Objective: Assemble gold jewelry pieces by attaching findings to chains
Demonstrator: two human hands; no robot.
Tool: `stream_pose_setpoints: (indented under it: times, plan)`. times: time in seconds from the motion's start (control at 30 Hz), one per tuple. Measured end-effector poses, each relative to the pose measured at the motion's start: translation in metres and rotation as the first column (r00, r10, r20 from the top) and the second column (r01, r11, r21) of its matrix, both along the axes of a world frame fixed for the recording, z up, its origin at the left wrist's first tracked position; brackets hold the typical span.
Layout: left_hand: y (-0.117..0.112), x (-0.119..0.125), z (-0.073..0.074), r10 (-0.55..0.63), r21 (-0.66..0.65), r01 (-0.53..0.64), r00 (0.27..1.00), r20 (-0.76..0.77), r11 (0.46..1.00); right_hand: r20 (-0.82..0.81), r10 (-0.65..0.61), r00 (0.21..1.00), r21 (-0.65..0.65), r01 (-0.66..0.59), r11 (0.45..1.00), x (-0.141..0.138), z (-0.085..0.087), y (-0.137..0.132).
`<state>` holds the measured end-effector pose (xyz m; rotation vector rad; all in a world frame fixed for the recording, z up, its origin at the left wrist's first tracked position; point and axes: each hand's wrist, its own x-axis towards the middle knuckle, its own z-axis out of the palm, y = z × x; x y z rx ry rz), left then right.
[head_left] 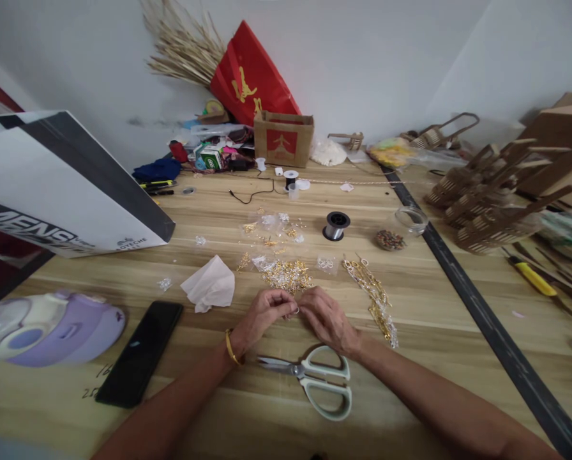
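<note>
Desk (pixel 238 428) had scissors (pixel 297 369) on its near side. Left hand (pixel 265 313): thumb and finger pinched together. Right hand (pixel 330 318): fingertips adjacent, grip couldn't be told. Gold-and-silver pile (pixel 286 276) sat just beyond. Small ring (pixel 296 310) was in the left pinch.

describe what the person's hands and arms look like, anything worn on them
The left hand and right hand are ungloved, and no sleeves show on the forearms. A gold-coloured, rounded bracelet circles the left wrist; the right wrist shows nothing worn.
</note>
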<state>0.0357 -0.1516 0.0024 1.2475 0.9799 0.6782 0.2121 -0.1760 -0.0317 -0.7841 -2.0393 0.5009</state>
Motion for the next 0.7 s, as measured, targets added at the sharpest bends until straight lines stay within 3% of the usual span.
stream_pose_setpoints:
  times: [0.7]
  plan:
    - [0.002, -0.002, -0.011, -0.025, -0.024, 0.025, 1.000, 0.009, 0.999, 0.029, -0.027, 0.999, 0.000, 0.027, 1.000, 0.002, -0.001, -0.002]
